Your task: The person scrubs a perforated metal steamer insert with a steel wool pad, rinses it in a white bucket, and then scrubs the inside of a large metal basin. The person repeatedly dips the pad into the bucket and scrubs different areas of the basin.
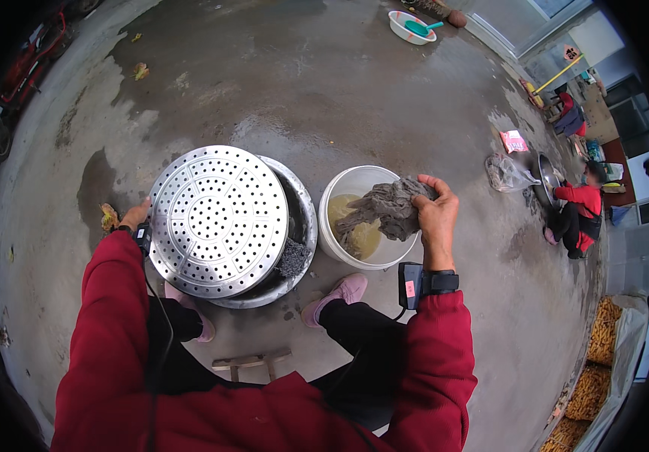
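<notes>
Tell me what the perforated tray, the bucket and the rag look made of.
Perforated tray: likely stainless steel, shiny silver with punched holes. Bucket: seems plastic, matte off-white with a smooth, thin rim. Rag: grey woven cloth, wet and limp, crumpled in the right hand.

Pink packet point(515, 141) on wet floor point(339, 83)

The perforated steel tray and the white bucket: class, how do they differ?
The perforated steel tray is flat, shiny metal, tilted on edge by the left hand; the white bucket is deep, upright, holding yellowish water. The right hand holds a grey cloth over the bucket. Both are round.
</notes>
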Available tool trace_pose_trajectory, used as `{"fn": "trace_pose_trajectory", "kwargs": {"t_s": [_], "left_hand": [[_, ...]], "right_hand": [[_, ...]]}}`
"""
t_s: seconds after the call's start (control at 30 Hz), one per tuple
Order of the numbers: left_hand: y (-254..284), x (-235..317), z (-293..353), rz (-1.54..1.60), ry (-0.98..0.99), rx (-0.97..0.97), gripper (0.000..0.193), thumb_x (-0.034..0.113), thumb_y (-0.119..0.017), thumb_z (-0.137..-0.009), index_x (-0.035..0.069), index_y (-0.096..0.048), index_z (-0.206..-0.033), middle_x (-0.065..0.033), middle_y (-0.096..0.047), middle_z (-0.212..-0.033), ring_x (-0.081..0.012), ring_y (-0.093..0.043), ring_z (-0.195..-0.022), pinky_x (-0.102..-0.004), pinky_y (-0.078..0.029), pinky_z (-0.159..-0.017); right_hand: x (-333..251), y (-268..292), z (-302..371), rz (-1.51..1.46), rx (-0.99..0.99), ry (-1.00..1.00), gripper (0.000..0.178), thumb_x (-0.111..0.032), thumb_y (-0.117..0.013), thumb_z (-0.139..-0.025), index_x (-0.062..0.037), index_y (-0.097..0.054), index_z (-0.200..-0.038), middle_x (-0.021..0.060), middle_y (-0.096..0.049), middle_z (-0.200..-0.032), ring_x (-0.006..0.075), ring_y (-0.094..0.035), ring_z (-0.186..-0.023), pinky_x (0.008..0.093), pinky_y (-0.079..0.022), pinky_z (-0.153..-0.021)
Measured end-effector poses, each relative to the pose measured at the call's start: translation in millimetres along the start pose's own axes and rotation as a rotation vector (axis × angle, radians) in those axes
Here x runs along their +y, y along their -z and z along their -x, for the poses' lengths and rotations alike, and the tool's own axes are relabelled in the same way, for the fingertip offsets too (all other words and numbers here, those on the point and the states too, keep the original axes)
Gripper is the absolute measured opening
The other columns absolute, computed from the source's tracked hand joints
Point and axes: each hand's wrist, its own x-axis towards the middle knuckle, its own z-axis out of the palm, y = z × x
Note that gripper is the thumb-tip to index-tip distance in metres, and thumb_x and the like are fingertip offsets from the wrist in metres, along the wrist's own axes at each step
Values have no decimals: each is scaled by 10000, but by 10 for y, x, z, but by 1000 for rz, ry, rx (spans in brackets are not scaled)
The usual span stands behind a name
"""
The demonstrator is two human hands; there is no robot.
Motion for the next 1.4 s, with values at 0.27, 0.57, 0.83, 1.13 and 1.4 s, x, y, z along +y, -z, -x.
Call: {"fn": "trace_pose_trajectory", "kwargs": {"t_s": [0.27,0.57,0.83,1.13,1.4], "left_hand": [[266,274,605,163,8,-96,780,667,-513,-806,-78,-655,-993,-206,-675,-899,-285,-661,-793,-379,-483,-721],[95,420,587,-125,52,-41,773,632,-413,-876,-83,-596,-1106,-276,-614,-1098,-349,-603,-1048,-386,-445,-871],[-35,455,486,-150,8,-8,844,635,-184,-919,-82,-553,-1171,-301,-545,-1205,-398,-455,-1227,-389,-322,-1028],[-41,273,198,-147,-26,23,864,641,-175,-914,-96,-549,-1164,-314,-541,-1198,-415,-458,-1211,-407,-336,-1014],[-168,1528,795,-269,-236,569,746,540,-423,-914,-34,-336,-1382,-280,-387,-1379,-379,-378,-1286,-405,-307,-1068]], "right_hand": [[20,-43,-29,-84,-21,-32,401,111,-561,-653,57,-626,-1045,100,-642,-901,157,-601,-758,245,-488,-687],[39,-55,-35,-51,2,-36,404,105,-558,-650,69,-628,-1045,111,-638,-913,164,-595,-760,254,-484,-694],[86,-71,-40,-102,-28,-64,382,102,-563,-659,66,-625,-1034,104,-641,-879,152,-591,-750,251,-477,-682],[54,-56,-28,-104,-45,-52,396,126,-557,-662,64,-617,-1048,114,-648,-867,157,-610,-732,245,-495,-678],[-10,-49,-12,-70,-71,-51,391,117,-554,-648,47,-631,-1025,107,-654,-862,153,-608,-720,249,-493,-660]]}}
